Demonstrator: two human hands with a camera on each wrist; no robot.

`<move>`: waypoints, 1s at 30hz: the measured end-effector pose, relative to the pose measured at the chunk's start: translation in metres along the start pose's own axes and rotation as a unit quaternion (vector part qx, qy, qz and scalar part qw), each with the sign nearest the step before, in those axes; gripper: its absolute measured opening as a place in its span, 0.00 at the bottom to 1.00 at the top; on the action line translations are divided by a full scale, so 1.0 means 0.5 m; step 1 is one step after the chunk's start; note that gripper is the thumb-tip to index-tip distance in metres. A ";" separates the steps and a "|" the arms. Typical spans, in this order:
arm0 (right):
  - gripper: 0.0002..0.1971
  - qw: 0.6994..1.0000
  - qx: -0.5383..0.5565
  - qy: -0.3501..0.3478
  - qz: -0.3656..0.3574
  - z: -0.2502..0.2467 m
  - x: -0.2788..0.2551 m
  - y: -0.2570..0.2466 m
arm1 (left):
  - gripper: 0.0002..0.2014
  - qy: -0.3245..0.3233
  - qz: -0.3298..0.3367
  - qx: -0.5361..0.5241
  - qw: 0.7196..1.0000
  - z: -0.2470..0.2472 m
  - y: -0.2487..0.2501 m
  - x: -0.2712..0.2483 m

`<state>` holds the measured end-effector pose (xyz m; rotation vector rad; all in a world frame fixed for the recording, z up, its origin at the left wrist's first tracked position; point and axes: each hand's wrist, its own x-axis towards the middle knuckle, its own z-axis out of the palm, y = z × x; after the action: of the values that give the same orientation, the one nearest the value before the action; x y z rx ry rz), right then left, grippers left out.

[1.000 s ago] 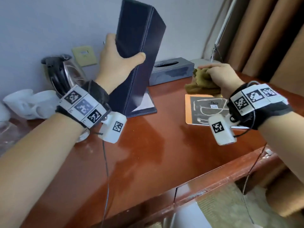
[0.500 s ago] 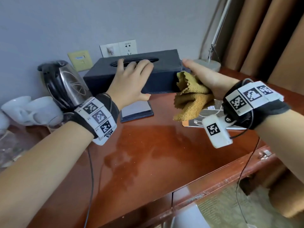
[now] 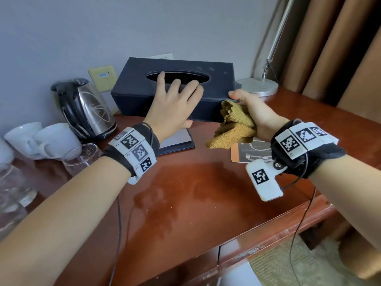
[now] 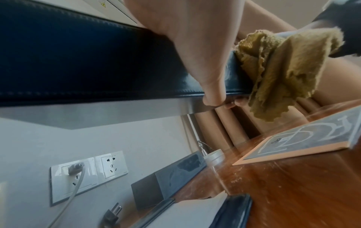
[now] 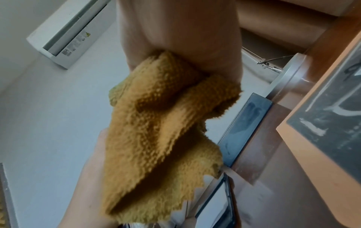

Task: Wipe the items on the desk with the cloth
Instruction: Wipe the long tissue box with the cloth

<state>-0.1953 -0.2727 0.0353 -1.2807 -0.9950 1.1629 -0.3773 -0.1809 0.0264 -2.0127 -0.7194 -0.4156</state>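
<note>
A dark blue tissue box (image 3: 216, 73) with an oval slot hangs level above the desk. My left hand (image 3: 175, 104) grips it, fingers spread over the top and thumb under the front edge. In the left wrist view the box (image 4: 78, 61) is plainly off the desk, with wall visible beneath it. My right hand (image 3: 257, 114) holds a bunched mustard cloth (image 3: 233, 131) against the box's front right corner, thumb lying on that corner. The cloth (image 4: 283, 74) touches the box's end there, and it fills the right wrist view (image 5: 156, 138).
On the red-brown desk (image 3: 195, 203) stand a kettle (image 3: 86, 108), white cups (image 3: 51, 141) and a glass (image 3: 80, 157) at the left. A notepad folder (image 3: 177, 141) and an orange-edged card (image 3: 247, 153) lie under my hands. A lamp base (image 3: 257, 86) and a second box (image 4: 170, 177) sit at the back.
A second ago my left hand held the box on end; it is now turned level. My right hand lifted the cloth off the card and brought it to the box's right corner.
</note>
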 end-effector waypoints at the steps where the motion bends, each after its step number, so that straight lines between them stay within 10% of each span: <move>1: 0.19 1.000 -0.002 -0.006 -0.002 0.000 -0.001 0.001 | 0.46 0.006 0.003 0.001 1.000 0.001 -0.001 -0.001; 8: 0.17 1.000 -0.010 -0.026 -0.007 0.001 -0.013 0.006 | 0.46 0.014 -0.011 -0.024 1.000 -0.002 0.005 -0.019; 16: 0.11 0.992 -0.108 -0.033 0.055 -0.025 0.018 0.031 | 0.53 -0.184 -0.059 -0.093 0.977 -0.016 0.105 -0.041; 25: 0.11 0.957 -0.222 -0.023 0.184 -0.060 0.035 0.071 | 0.37 -0.368 -0.077 -0.418 0.827 -0.034 0.060 -0.023; 30: 0.13 0.914 -0.368 0.019 0.170 -0.050 0.031 0.042 | 0.23 -0.378 -0.180 -0.428 0.801 -0.027 -0.037 -0.057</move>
<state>-0.1698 -0.2632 0.0117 -2.1348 -1.2737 1.0363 -0.4112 -0.1943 0.0301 -2.9491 -1.6533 -0.1168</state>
